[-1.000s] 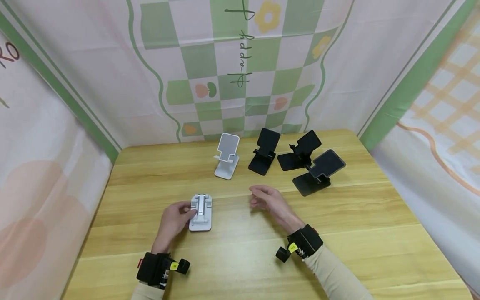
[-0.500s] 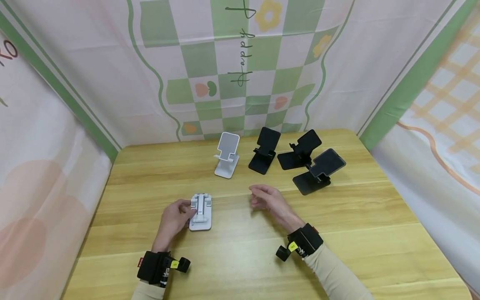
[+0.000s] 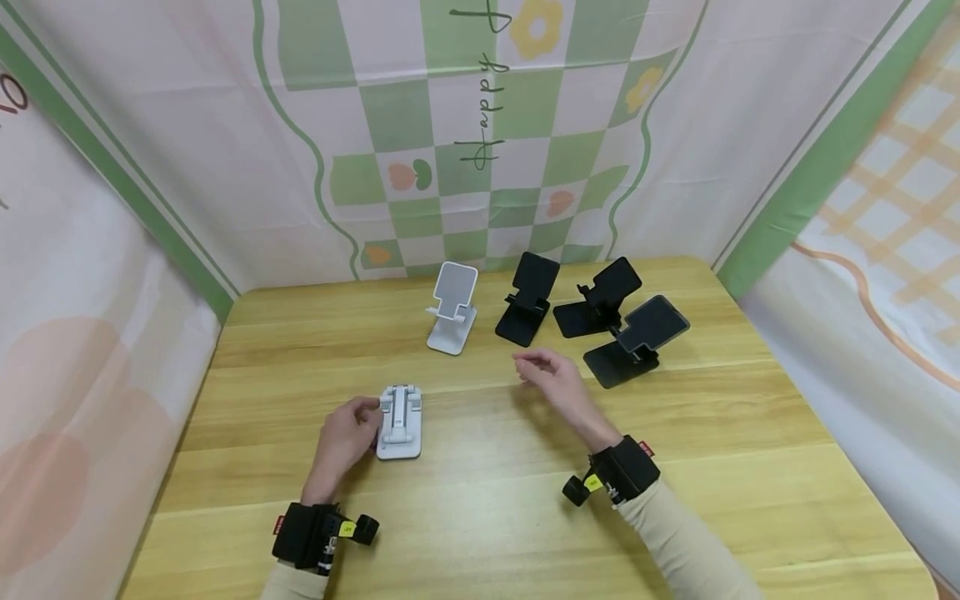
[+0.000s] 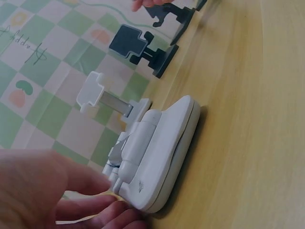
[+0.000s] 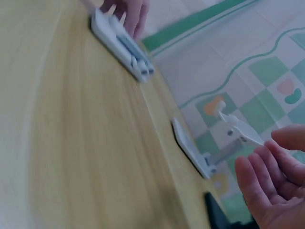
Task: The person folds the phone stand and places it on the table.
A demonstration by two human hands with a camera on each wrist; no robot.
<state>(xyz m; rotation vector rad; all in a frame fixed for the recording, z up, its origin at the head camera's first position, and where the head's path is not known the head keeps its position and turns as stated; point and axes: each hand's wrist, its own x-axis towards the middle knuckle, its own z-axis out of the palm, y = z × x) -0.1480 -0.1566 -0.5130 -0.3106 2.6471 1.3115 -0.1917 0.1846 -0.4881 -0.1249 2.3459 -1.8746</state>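
A folded white phone stand (image 3: 400, 422) lies flat on the table at front left. My left hand (image 3: 347, 439) is at its left edge; in the left wrist view the fingertips (image 4: 125, 214) lie right beside the stand, and I cannot tell whether they touch it. My right hand (image 3: 564, 389) hovers above the table with loosely bent fingers and nothing in it. It is nearest to the black phone stands, just in front of them. One unfolded white phone stand (image 3: 453, 308) and a black phone stand (image 3: 528, 300) stand upright at the back.
Two more unfolded black stands, one at the back (image 3: 611, 287) and one closer (image 3: 637, 342), stand close together at right. The wooden table (image 3: 480, 517) meets a patterned cloth (image 3: 397, 117) behind and at both sides. Each wrist wears a black camera band.
My right hand has moved a little right and away from me, toward the black stands. My left thumb has drawn back off the folded white stand, which stays in place.
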